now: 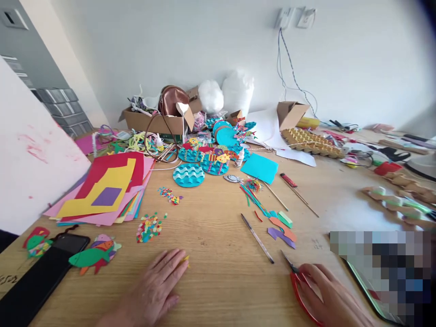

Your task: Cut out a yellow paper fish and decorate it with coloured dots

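Observation:
My left hand point(155, 284) lies flat on the wooden table, fingers stretched out, with a small yellow paper scrap point(185, 260) peeking from beneath the fingertips. At the right, my right hand point(329, 290) has its fingers curled on the red handles of a pair of scissors point(295, 281), whose blades point away from me. A pen point(257, 238) lies between the hands. Beyond the left hand are small multicoloured paper dots point(150, 227). Paper fish cutouts point(91, 256) rest to its left. Orange and purple paper scraps point(282, 230) lie beyond the scissors.
A black phone point(51, 272) lies at the left, near a stack of coloured paper point(102, 190). Blue wavy discs point(188, 175), a glue bottle point(240, 157) and a cardboard box point(153, 122) stand farther back. A green-edged tablet-like object point(366, 288), partly pixelated, is at the right.

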Tool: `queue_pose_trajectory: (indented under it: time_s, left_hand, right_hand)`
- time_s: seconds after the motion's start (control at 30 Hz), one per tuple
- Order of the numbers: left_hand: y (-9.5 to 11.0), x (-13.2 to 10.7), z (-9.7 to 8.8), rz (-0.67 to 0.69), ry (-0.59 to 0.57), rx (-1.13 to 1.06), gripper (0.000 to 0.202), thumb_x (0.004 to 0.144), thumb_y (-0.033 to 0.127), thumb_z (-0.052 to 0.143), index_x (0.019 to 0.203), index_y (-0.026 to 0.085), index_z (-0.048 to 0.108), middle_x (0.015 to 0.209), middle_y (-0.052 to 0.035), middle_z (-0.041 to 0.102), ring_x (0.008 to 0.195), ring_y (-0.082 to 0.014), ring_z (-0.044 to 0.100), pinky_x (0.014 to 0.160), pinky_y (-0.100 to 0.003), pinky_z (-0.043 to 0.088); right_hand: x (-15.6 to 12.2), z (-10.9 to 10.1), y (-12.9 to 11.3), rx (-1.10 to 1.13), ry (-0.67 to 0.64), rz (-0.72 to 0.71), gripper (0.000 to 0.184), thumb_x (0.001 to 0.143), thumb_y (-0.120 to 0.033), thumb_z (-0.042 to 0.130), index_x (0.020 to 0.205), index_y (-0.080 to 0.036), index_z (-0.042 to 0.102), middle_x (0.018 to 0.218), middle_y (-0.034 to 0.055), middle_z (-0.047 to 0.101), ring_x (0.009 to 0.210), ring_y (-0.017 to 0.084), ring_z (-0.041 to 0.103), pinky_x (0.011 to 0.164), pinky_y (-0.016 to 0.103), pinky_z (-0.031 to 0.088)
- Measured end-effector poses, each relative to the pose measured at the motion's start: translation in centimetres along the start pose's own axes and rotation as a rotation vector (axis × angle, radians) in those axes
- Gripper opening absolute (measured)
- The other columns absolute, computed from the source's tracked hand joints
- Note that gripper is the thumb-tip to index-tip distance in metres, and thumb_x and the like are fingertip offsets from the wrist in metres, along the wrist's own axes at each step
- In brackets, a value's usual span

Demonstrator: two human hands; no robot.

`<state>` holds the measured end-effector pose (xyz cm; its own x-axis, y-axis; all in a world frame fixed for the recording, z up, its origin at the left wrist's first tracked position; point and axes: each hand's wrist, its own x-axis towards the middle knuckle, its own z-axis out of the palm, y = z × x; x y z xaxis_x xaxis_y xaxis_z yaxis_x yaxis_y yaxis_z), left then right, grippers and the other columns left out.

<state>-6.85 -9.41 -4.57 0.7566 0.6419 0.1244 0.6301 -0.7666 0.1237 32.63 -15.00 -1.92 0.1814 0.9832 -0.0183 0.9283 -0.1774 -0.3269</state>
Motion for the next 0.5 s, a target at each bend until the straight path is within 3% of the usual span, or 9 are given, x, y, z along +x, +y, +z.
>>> queue_pose_trajectory:
  time_s: [0.07,0.23,0.3,0.4,0.5]
  left_hand:
    - [0.2,0.6,-0.2,0.01,-0.054,-0.027,0.069,0.078,0.02,0.055,0.139,0.026,0.024,0.142,-0.0025,0.035,0.128,-0.0216,0.034,0.105,-0.038,0.032]
    - [0.8,2.9,-0.9,0.028,-0.157,-0.097,0.064,0.077,0.023,0.058,0.135,0.023,0.031,0.144,-0.0051,0.032,0.131,-0.0224,0.029,0.108,-0.041,0.028]
    - [0.9,3.7,-1.0,0.036,-0.165,-0.118,0.065,0.077,0.025,0.059,0.136,0.023,0.03,0.145,-0.0056,0.03,0.133,-0.0224,0.026,0.109,-0.041,0.025]
    - [0.7,4.6,-0.9,0.057,-0.171,-0.156,0.067,0.078,0.031,0.059,0.136,0.022,0.028,0.145,-0.0069,0.029,0.133,-0.0226,0.024,0.11,-0.041,0.021]
    - [0.6,4.6,-1.3,0.059,-0.157,-0.214,0.064,0.082,0.042,0.052,0.137,0.021,0.027,0.145,-0.008,0.03,0.134,-0.0223,0.023,0.111,-0.041,0.018]
  right_hand:
    - [0.6,-0.1,-2.7,0.054,-0.011,-0.058,0.02,0.083,-0.034,0.038,0.087,-0.026,0.055,0.089,0.0074,0.064,0.076,0.021,0.063,0.066,0.03,0.047]
    - [2.6,1.1,-12.0,0.11,-0.349,-0.318,0.017,0.079,-0.013,0.04,0.082,-0.022,0.054,0.084,0.0043,0.062,0.075,0.017,0.06,0.066,0.025,0.045]
    - [3.3,1.8,-15.0,0.119,-0.398,-0.366,0.02,0.076,-0.007,0.041,0.083,-0.02,0.055,0.087,0.0041,0.062,0.08,0.017,0.06,0.069,0.025,0.044]
    - [4.4,2.8,-17.3,0.138,-0.438,-0.42,0.019,0.08,-0.008,0.041,0.084,-0.019,0.057,0.089,0.0042,0.062,0.082,0.017,0.059,0.07,0.025,0.043]
    - [5.2,3.7,-17.7,0.118,-0.42,-0.454,0.018,0.082,-0.009,0.043,0.083,-0.018,0.058,0.085,0.0042,0.062,0.078,0.016,0.059,0.068,0.024,0.043]
